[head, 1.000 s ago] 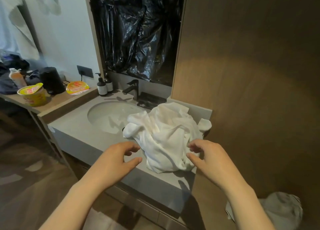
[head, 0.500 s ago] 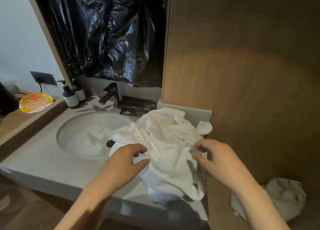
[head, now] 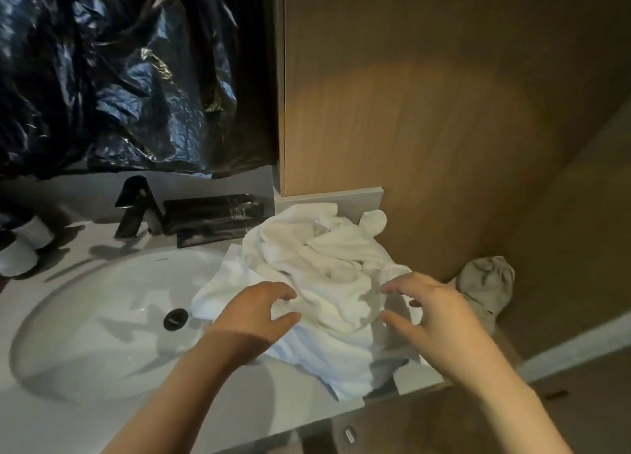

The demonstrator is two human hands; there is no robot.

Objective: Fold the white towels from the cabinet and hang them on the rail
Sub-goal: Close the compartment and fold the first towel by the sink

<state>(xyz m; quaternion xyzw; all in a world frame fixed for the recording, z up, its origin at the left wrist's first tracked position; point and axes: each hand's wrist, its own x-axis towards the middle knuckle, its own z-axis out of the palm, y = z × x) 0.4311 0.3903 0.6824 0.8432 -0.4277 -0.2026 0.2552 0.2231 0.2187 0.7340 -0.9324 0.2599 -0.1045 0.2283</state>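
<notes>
A crumpled heap of white towels (head: 317, 272) lies on the grey vanity counter (head: 85, 429), right of the basin, with one edge spilling over the basin's rim. My left hand (head: 252, 313) rests on the heap's near left side, fingers curved, with a fold of towel lying between the parted thumb and forefinger. My right hand (head: 433, 317) is at the heap's right edge. Its fingertips touch the cloth and its thumb is spread apart from them. Neither hand plainly grips the towel. No rail or cabinet is in view.
The white basin (head: 102, 317) with a dark drain fills the left; a black tap (head: 135, 211) and a black tray (head: 211, 218) stand behind it. A wooden wall panel (head: 444, 129) rises on the right. A grey cloth bundle (head: 488, 279) lies on the floor.
The view has moved closer and to the right. My right hand has let go of the towel edge that it pinched. My left hand has come down onto the heap.
</notes>
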